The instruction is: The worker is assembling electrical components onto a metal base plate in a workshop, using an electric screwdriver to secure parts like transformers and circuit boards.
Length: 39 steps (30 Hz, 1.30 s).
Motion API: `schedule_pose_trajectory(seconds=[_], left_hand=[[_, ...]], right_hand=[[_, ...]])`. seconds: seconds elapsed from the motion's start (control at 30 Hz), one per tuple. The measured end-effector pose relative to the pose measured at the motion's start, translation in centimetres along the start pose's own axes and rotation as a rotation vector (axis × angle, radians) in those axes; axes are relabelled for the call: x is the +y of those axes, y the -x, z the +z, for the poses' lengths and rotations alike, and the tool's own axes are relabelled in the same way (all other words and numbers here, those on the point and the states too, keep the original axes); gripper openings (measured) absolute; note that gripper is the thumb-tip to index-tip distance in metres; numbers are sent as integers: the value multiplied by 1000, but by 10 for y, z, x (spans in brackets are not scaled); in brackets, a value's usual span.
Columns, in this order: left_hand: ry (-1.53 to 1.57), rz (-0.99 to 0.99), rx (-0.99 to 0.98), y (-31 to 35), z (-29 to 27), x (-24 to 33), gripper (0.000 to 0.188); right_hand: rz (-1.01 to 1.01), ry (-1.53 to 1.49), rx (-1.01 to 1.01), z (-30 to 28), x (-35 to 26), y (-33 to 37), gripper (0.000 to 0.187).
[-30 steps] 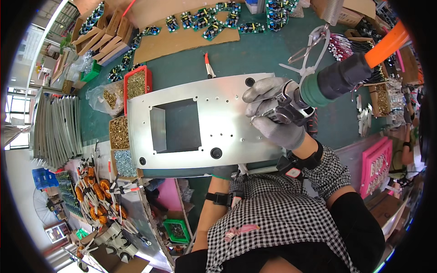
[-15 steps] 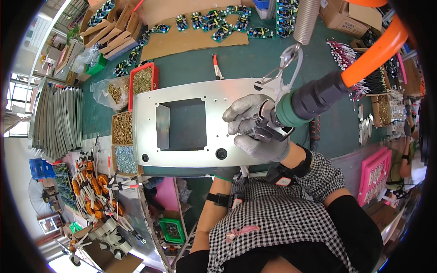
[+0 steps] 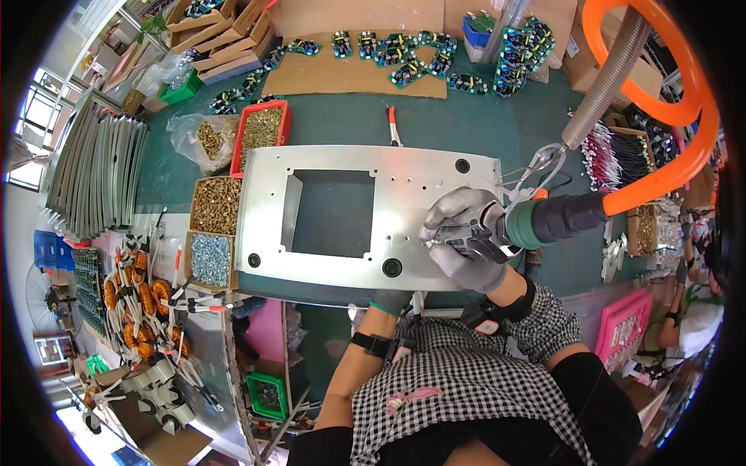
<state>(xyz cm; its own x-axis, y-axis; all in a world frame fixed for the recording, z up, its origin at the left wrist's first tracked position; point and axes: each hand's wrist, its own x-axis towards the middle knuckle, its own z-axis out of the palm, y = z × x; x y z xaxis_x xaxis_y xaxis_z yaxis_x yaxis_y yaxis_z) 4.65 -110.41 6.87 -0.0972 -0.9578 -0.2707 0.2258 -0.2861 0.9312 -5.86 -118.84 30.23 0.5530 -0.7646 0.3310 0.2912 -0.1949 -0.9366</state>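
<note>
A silver metal panel with a large rectangular cutout lies flat on the green bench in front of me. My right hand, in a grey glove, is closed around a metal-bodied air tool over the panel's right part. The tool's green and black rear end points right, joined to an orange hose. What its working end touches is hidden by the hand. My left hand, in a dark glove, is at the panel's near edge. Its fingers disappear under that edge. Black round grommets sit in the panel's corners.
Brass parts fill a red bin and a carton left of the panel; silver hardware lies nearer. Circuit boards stand at the back. A coil spring suspends the tool. Red-handled pliers lie beyond the panel.
The view has shifted slightly, and the panel appears farther right. The air tool's rear end has swung nearer to me, with the hose now running more sideways. My right hand still grips the tool.
</note>
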Motion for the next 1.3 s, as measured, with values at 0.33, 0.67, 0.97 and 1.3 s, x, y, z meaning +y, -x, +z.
schedule_pose_trajectory(seconds=[0.33,0.67,0.97,1.3], left_hand=[[-184,29,50,0,-5,6,34],[-839,-199,-18,93,30,206,20],[-1354,278,216,-54,101,194,25],[-450,255,121,-10,70,212,21]], right_hand=[[38,-4,27,-6,-2,-1,39],[-87,-222,205,-70,-72,-17,51],[-135,-123,340,-80,-74,-13,53],[-263,-441,124,-81,-71,-24,54]])
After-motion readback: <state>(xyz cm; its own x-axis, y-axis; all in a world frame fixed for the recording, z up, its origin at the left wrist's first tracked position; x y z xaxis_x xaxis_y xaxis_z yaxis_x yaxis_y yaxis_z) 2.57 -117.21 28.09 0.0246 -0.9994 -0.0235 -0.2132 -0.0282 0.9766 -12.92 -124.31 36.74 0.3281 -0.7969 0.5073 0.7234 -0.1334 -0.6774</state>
